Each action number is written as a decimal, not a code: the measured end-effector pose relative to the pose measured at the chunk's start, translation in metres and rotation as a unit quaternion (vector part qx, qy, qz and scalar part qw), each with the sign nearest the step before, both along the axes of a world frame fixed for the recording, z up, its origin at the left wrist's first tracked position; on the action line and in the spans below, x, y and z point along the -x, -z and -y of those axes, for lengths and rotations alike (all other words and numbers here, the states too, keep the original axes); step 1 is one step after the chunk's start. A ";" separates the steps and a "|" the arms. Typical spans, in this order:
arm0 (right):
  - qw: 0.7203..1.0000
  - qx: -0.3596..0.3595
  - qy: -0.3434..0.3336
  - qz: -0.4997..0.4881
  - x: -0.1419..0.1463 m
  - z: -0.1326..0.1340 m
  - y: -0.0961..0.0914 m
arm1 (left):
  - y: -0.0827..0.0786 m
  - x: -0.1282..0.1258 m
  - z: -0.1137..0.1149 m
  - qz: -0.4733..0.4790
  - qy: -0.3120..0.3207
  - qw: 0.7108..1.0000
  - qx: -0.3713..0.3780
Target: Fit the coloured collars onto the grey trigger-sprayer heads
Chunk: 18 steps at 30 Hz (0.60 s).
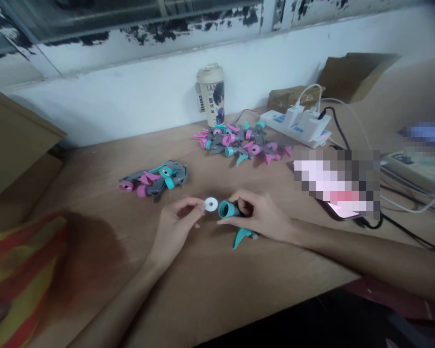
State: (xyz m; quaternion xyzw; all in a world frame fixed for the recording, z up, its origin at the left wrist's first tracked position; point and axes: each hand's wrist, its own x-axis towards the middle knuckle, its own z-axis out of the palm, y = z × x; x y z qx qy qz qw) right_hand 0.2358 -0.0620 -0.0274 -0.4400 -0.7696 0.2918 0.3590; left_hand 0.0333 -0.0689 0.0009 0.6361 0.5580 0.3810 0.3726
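Between the thumb and fingertips of my left hand (177, 223) is a thin white washer (214, 201) with a small hole in its middle. My right hand (264, 216) grips a grey and teal trigger spray head (232, 209). Its round teal collar opens toward the washer, a small gap apart from it. Below my right hand the teal trigger sticks out; my fingers hide much of the grey body. A small group of grey, pink and teal spray heads (166, 176) lies beyond my left hand. Behind both hands is a larger pile of spray heads (235, 140).
A lidded coffee cup (210, 96) stands against the wall. To the right are a power strip (293, 128) with plugs and cables, and a blurred-out phone (337, 186). Cardboard boxes (14, 140) stand at the left, with a red and yellow bag (25, 270) in front.
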 end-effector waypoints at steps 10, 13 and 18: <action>0.991 0.018 -0.079 -0.103 0.001 -0.002 0.004 | -0.002 -0.008 0.011 -0.051 0.073 0.995 -0.035; 0.992 0.020 -0.074 -0.102 0.001 -0.003 0.004 | 0.002 -0.008 0.012 -0.041 0.057 0.996 -0.058; 0.993 0.009 -0.071 -0.095 0.001 -0.003 0.003 | 0.010 -0.011 0.014 -0.026 0.017 0.995 -0.097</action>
